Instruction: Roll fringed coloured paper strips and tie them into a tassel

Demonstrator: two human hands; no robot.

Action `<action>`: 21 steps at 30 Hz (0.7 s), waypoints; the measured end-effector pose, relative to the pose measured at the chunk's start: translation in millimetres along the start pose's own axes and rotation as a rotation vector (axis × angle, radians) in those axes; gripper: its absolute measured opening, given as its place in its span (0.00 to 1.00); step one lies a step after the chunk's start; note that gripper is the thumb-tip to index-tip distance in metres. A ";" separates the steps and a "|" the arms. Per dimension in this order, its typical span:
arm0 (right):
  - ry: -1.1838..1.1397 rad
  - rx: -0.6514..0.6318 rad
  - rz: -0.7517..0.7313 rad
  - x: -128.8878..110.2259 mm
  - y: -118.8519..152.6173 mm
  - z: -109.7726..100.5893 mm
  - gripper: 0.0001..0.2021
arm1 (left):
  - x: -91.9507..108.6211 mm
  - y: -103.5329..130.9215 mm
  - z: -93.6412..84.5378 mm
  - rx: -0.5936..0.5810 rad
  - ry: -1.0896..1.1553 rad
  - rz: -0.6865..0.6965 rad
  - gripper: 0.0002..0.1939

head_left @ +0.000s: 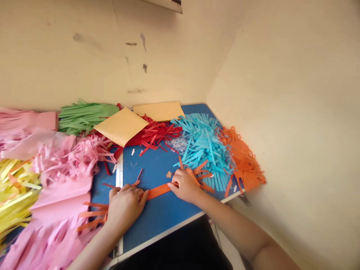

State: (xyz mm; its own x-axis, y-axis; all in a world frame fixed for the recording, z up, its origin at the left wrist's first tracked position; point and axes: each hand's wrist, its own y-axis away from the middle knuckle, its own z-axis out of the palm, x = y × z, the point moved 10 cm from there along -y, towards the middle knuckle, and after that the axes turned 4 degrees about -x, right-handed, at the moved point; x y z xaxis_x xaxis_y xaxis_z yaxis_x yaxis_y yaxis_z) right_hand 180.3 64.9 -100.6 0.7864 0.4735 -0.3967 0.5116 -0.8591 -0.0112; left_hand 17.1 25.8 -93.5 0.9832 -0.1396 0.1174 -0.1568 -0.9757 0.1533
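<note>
An orange fringed paper strip [159, 191] lies across the front of the blue table, its plain folded middle showing between my hands. My left hand [126, 204] is closed on its left part, and loose orange fringe spreads out beyond the wrist. On the strip's right part, my right hand [185, 185] grips with thumb and fingers, fringe fanning out past the knuckles. Just behind the right hand is a heap of light blue fringed paper [206, 144]. Pink fringed paper [66, 195] lies to the left of my left hand.
Orange fringed paper [244, 161] hangs at the table's right edge. Red fringe [160, 131], two tan paper sheets [123, 125] and green fringe [87, 116] line the back. Yellow fringe [17, 191] sits far left. Walls close off the back and right of the blue table [157, 225].
</note>
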 end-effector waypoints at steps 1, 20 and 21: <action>0.011 0.008 0.002 2.8 0.3 -1.5 0.14 | 0.3 -0.5 1.3 -0.006 -0.019 0.004 0.24; 0.361 0.159 -0.596 -56.4 12.6 0.4 0.11 | 54.7 34.0 -44.8 0.515 -0.126 0.386 0.11; 0.339 0.145 -0.568 -55.1 9.4 -2.1 0.11 | 53.4 32.8 -44.2 0.521 -0.125 0.378 0.11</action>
State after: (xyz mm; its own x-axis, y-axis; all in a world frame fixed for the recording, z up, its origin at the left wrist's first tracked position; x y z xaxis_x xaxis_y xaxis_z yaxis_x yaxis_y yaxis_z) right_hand 142.5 31.1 -76.9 0.4866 0.8735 0.0168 0.8446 -0.4654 -0.2648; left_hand 60.3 -6.2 -38.8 0.8776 -0.4769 -0.0496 -0.4588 -0.8052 -0.3757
